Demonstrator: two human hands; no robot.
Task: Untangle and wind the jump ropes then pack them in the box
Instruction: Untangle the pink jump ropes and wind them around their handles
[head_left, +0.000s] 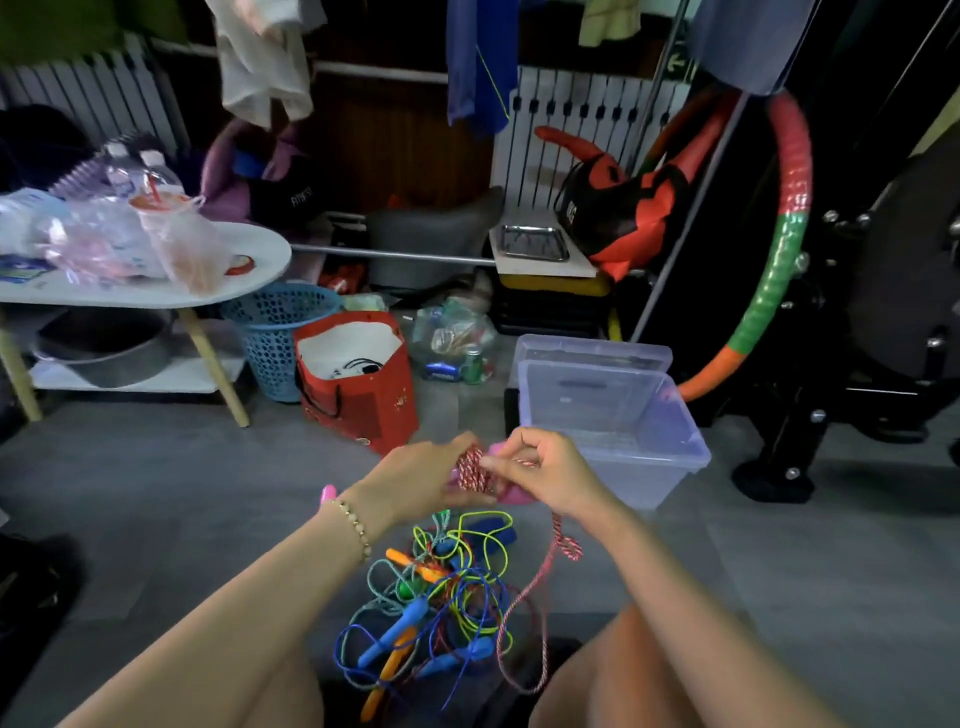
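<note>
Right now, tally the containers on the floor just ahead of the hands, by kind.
Clear plastic box: 1
Blue basket: 1
Red bag: 1
Clear bag of rubbish: 1
Total: 4

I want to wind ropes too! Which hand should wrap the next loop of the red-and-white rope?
Probably the right hand: it pinches the loose red-and-white rope, while the left hand holds the wound bundle.

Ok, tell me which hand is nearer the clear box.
Right. The right hand hovers just left of the box; the left hand sits farther left, holding the wound rope.
</note>
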